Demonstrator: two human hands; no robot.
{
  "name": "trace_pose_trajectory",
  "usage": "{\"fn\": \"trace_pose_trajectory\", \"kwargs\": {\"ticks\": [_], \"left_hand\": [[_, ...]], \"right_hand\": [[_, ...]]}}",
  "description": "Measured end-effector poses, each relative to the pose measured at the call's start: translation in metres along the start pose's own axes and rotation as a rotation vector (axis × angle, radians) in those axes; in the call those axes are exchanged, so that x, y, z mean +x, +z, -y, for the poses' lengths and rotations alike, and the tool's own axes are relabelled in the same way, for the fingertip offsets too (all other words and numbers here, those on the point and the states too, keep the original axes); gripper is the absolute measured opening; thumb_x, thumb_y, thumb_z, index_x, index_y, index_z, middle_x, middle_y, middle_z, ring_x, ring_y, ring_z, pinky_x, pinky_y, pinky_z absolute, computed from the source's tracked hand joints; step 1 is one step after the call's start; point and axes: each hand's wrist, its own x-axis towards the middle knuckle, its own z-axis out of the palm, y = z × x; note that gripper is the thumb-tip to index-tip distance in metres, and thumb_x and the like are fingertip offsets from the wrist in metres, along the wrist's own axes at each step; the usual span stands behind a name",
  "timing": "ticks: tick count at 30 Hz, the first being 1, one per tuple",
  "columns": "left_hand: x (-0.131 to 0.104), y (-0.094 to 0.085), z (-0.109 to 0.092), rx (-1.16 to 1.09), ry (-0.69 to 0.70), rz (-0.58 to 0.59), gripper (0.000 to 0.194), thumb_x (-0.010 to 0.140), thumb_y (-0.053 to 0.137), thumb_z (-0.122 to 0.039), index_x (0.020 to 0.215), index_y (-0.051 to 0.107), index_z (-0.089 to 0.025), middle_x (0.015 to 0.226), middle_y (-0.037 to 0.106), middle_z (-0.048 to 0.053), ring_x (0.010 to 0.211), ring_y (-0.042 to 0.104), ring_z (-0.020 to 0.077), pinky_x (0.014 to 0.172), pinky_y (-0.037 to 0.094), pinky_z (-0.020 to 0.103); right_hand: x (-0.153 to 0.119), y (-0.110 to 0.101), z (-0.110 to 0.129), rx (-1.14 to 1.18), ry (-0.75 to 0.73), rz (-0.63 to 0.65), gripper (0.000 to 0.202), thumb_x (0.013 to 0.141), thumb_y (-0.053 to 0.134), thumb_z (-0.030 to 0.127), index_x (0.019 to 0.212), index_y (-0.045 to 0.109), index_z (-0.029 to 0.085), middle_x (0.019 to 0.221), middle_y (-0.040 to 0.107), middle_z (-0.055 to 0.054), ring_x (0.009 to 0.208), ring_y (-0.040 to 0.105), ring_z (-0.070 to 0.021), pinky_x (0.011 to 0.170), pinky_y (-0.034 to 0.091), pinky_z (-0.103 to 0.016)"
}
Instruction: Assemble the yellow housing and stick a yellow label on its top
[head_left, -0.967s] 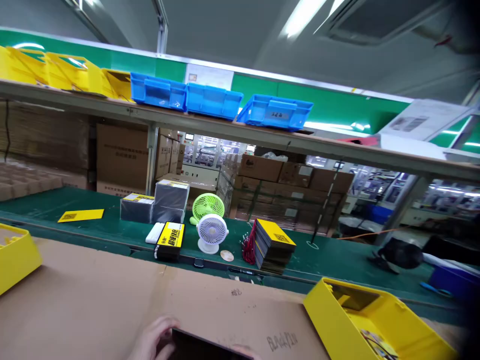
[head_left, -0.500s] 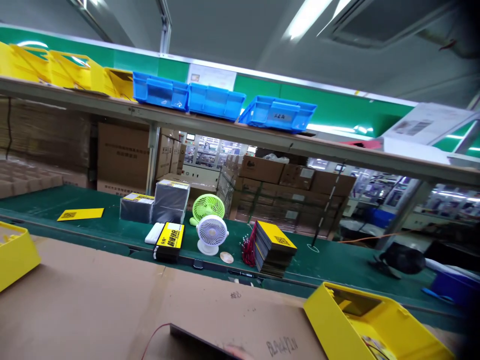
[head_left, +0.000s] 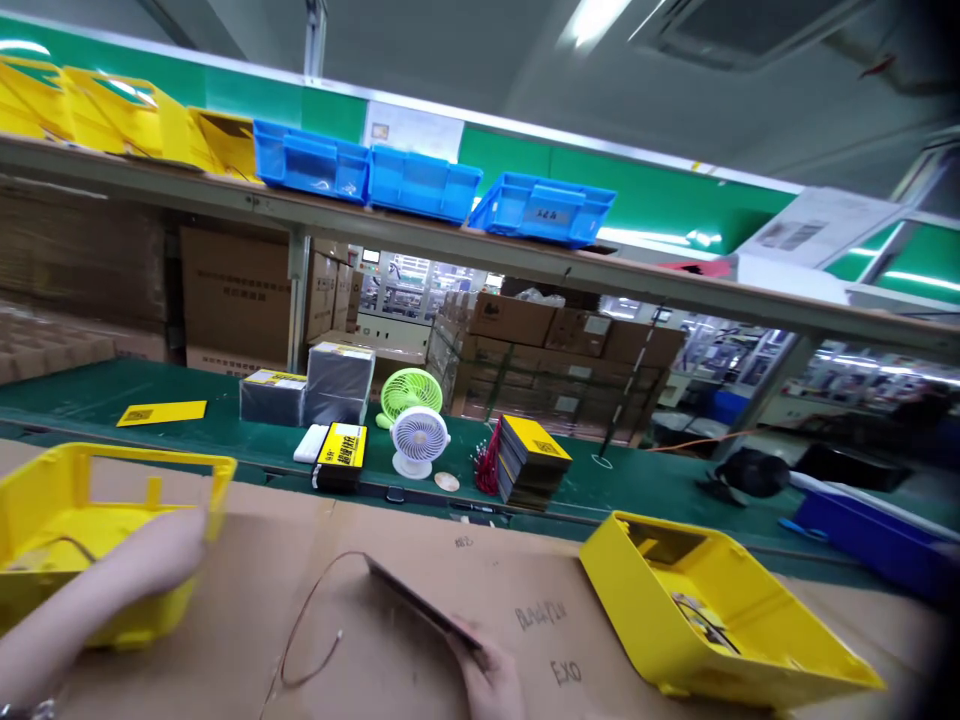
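— What did your hands have?

— My right hand (head_left: 491, 682) had its fingers pinched on the near corner of a dark flat panel (head_left: 416, 598). The panel was tipped up off the cardboard surface (head_left: 225, 620), close to me. A thin red wire (head_left: 300, 620) hung from it in a loop and lay on the cardboard.

— And the other one?

— My left hand (head_left: 161, 552) was at the wall of the yellow tray (head_left: 45, 480) on my left. It was blurry, so I could not tell if those fingers were closed on the wall or wide.

— What step was that?

— I think I held the panel ready while I reached for the tray. The next move needed a good hold on the tray wall. It also needed care so the wire did not catch.
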Motion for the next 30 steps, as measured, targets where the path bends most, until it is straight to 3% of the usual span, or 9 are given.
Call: {"fn": "trace_pose_trajectory", "kwargs": {"ticks": [2, 3, 6, 9, 11, 14, 17, 22, 30], "left_hand": [[-0.018, 0.004, -0.028, 0.022, 0.181, 0.396, 0.037, 0.067, 0.062, -0.051, 0.087, 0.068, -0.022, 0.084, 0.070, 0.007, 0.080, 0.064, 0.0274, 0.073, 0.047, 0.036], [-0.026, 0.006, -0.043, -0.020, 0.307, 0.484, 0.042, 0.070, 0.058, -0.052, 0.104, 0.063, -0.028, 0.104, 0.066, 0.006, 0.097, 0.060, 0.0263, 0.084, 0.044, 0.037], [-0.032, 0.011, -0.078, 0.048, 0.541, 0.350, 0.051, 0.073, 0.056, -0.047, 0.121, 0.049, -0.033, 0.135, 0.044, 0.002, 0.129, 0.029, 0.0274, 0.104, 0.022, 0.046], [-0.016, 0.024, -0.086, 0.162, 0.452, 0.097, 0.065, 0.070, 0.059, -0.040, 0.130, 0.040, -0.023, 0.143, 0.031, 0.008, 0.134, 0.011, 0.0326, 0.105, 0.008, 0.055], [-0.004, 0.038, -0.082, 0.099, 0.382, 0.119, 0.073, 0.067, 0.061, -0.037, 0.134, 0.035, -0.019, 0.143, 0.029, 0.011, 0.134, 0.012, 0.0341, 0.105, 0.011, 0.054], [0.006, 0.062, -0.080, -0.240, 0.342, 0.324, 0.075, 0.064, 0.060, -0.021, 0.134, 0.035, -0.021, 0.142, 0.033, 0.009, 0.130, 0.025, 0.0317, 0.104, 0.025, 0.046], [0.010, 0.082, -0.088, -0.563, 0.265, 0.435, 0.075, 0.060, 0.053, -0.008, 0.132, 0.038, -0.022, 0.137, 0.040, 0.010, 0.120, 0.043, 0.0290, 0.092, 0.041, 0.039], [0.016, 0.096, -0.106, -0.676, 0.276, 0.385, 0.045, 0.070, 0.051, -0.017, 0.114, 0.054, -0.016, 0.119, 0.056, 0.011, 0.102, 0.057, 0.0243, 0.082, 0.046, 0.034], [-0.005, 0.115, -0.127, -0.701, 0.354, 0.229, 0.022, 0.077, 0.051, -0.026, 0.093, 0.060, -0.013, 0.096, 0.065, 0.008, 0.089, 0.059, 0.0202, 0.082, 0.044, 0.031]], "right_hand": [[-0.003, -0.005, 0.004, 0.017, -0.001, -0.074, 0.035, 0.072, 0.061, 0.047, 0.090, 0.071, 0.019, 0.096, 0.069, -0.008, 0.095, 0.062, -0.0278, 0.090, 0.047, -0.036], [-0.004, -0.009, 0.005, 0.014, 0.027, -0.130, 0.037, 0.072, 0.062, 0.047, 0.092, 0.071, 0.017, 0.096, 0.069, -0.009, 0.095, 0.062, -0.0283, 0.089, 0.047, -0.036], [-0.006, -0.027, 0.003, -0.017, 0.173, -0.322, 0.048, 0.069, 0.064, 0.049, 0.097, 0.068, 0.009, 0.093, 0.070, -0.011, 0.096, 0.061, -0.0304, 0.088, 0.047, -0.037], [-0.003, -0.051, 0.004, -0.029, 0.228, -0.474, 0.056, 0.065, 0.067, 0.050, 0.099, 0.065, 0.006, 0.095, 0.069, -0.012, 0.100, 0.060, -0.0305, 0.086, 0.048, -0.035], [0.001, -0.065, 0.015, -0.002, 0.188, -0.554, 0.058, 0.063, 0.068, 0.050, 0.100, 0.065, 0.005, 0.097, 0.069, -0.012, 0.099, 0.060, -0.0295, 0.084, 0.049, -0.034], [0.013, -0.083, 0.048, 0.074, 0.074, -0.602, 0.055, 0.064, 0.069, 0.046, 0.104, 0.063, 0.008, 0.103, 0.067, -0.011, 0.101, 0.059, -0.0268, 0.087, 0.047, -0.034], [0.028, -0.095, 0.091, 0.124, -0.049, -0.499, 0.050, 0.067, 0.069, 0.040, 0.108, 0.061, 0.012, 0.106, 0.066, -0.010, 0.102, 0.058, -0.0252, 0.090, 0.046, -0.036], [0.054, -0.097, 0.147, -0.041, -0.080, -0.090, 0.041, 0.066, 0.069, 0.039, 0.098, 0.066, 0.014, 0.094, 0.070, -0.008, 0.089, 0.062, -0.0259, 0.081, 0.049, -0.040], [0.088, -0.047, 0.164, -0.183, -0.118, 0.169, 0.029, 0.072, 0.061, 0.035, 0.092, 0.067, 0.015, 0.093, 0.070, -0.005, 0.085, 0.063, -0.0234, 0.079, 0.049, -0.036]]}}
